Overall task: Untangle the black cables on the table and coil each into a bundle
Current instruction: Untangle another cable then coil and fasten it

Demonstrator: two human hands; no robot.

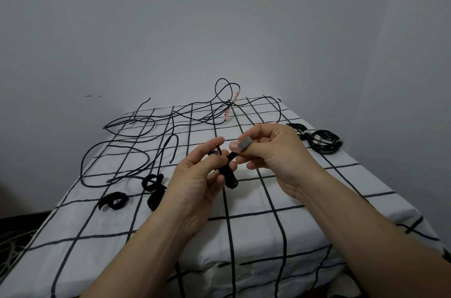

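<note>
Holding a small black bundle [227,173] of coiled cable above the middle of the surface [268,236], the left hand [195,183] has its fingers [218,140] curled round the coil, a cut cable end sticking up by the forefinger. The right hand [275,151] pinches a grey strap [244,145] between thumb and forefinger at the top of that bundle; the strap's black part runs down onto the coil. Loose cables [151,131] lie tangled across the far left of the surface, some loops rising off it near red-and-white tags [235,97] at the far edge. Two finished coils [324,142] lie at the far right edge. Black straps [113,200] lie curled on the near left, just beside the left wrist. A white cloth [341,185] with black grid lines covers the surface.
</note>
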